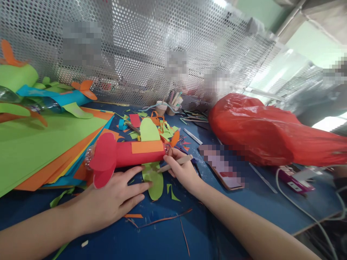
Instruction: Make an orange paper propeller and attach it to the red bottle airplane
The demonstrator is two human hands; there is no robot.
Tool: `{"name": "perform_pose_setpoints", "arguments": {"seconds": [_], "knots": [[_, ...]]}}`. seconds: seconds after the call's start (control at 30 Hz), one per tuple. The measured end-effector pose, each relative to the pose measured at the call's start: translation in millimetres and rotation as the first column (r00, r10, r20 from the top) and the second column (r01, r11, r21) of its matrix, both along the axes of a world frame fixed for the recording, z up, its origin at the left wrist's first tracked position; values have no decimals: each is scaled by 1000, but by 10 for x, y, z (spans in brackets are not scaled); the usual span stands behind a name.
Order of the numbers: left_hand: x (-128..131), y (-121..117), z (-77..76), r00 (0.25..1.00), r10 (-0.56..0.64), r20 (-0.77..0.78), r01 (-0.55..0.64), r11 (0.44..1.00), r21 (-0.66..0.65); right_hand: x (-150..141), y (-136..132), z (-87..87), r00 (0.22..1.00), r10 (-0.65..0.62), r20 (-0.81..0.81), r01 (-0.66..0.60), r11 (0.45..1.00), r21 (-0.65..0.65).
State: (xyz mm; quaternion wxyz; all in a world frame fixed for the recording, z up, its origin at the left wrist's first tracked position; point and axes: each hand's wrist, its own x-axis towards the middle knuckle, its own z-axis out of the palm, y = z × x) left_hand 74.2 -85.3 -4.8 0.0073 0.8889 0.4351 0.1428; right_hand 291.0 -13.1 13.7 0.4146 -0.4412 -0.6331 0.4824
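L hand [119, 191]: fingers spread, nr red paper-wrapped bottle [141, 159]
R hand [181, 169]: grips marker [185, 159]
Green paper wing [154, 186]: poss. smear if bottle rolls

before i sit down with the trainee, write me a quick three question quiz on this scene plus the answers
1. Which hand holds the pale pen-like tool?
2. What colour is the large plastic bag? A) green B) red C) blue
3. Fill in the blank: the rectangular patch on the red tube is ____.

Key: 1. The right hand; 2. B; 3. orange.
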Motion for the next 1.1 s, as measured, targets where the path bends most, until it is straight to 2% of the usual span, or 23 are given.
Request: {"name": "perform_pose_setpoints", "arguments": {"seconds": [0.17,0.5,1.1], "knots": [[-3,9,-3,1000,-6,21,6,1000,4,11,27,-36,999,-36,-13,37,996,78],[-5,7,-12,1000,-6,11,6,1000,6,6,11,-60,999,-19,30,14,991,131],[-7,0,0,1000,5,26,-4,1000,-2,-10,-1,-32,998,-13,68,4,992,130]]}}
